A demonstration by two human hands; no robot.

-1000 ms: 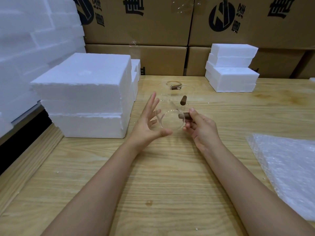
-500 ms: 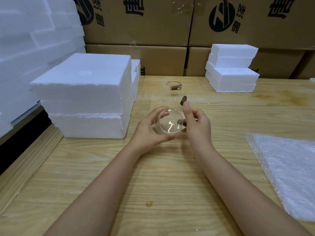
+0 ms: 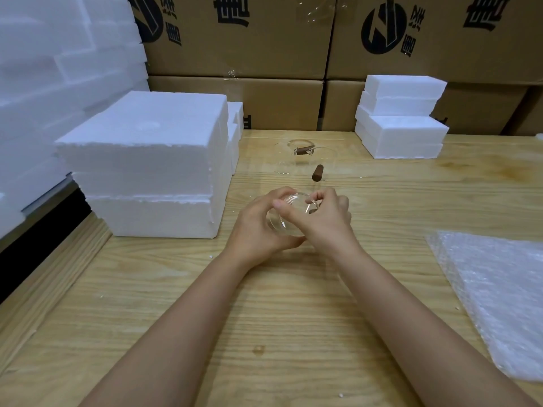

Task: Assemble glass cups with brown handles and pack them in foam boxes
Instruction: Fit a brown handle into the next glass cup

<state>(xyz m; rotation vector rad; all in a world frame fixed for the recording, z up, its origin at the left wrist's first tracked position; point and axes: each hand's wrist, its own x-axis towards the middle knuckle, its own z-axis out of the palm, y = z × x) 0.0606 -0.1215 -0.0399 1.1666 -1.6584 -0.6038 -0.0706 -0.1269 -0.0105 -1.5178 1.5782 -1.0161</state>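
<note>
A clear glass cup (image 3: pixel 289 217) is held above the middle of the wooden table (image 3: pixel 264 318), tipped on its side. My left hand (image 3: pixel 258 224) curls round it from the left. My right hand (image 3: pixel 326 218) grips it from the right, thumb across the glass, fingers bent over its rim; a bit of brown handle (image 3: pixel 313 211) shows under those fingers. Behind, two more glass cups (image 3: pixel 286 160) stand on the table, each with a brown handle (image 3: pixel 304 150), the nearer handle (image 3: pixel 318 173) pointing towards me.
Large white foam boxes (image 3: pixel 152 168) are stacked at the left, more foam along the left wall. Smaller foam boxes (image 3: pixel 401 118) sit at the back right. Bubble wrap (image 3: pixel 499 298) lies at the right edge. Cardboard cartons (image 3: pixel 249 39) line the back.
My left hand was open beside the cup and has closed round it. My right hand has moved from the handle side over the cup's rim. The cup has tipped further.
</note>
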